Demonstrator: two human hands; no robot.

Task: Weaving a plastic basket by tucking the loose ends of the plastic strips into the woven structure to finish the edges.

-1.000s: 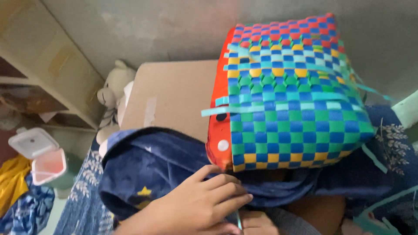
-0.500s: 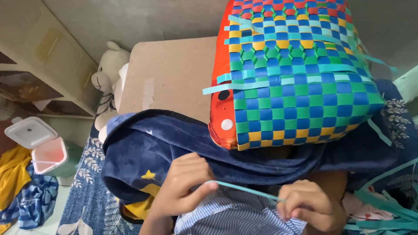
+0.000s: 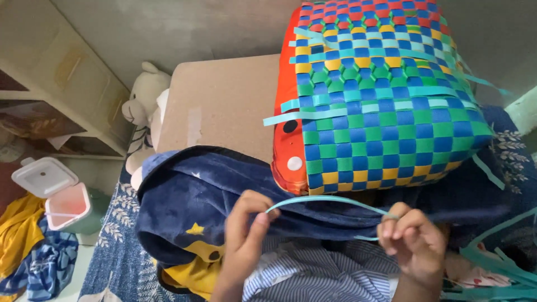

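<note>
A brown flat board (image 3: pixel 224 106) is seen serving as the work surface. At its three o'clock side a woven basket (image 3: pixel 380 100) of blue, green, yellow and red strips is rested on it. Its six o'clock edge is overlapped by a dark blue blanket (image 3: pixel 190 196). At nine o'clock a white plush toy (image 3: pixel 142 106) is pressed against its edge.

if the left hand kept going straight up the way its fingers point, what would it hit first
Probably the dark blue fleece blanket just beyond the left hand, which pinches a light blue plastic strip. Beyond lies the brown cardboard board, though depth is unclear.
</note>
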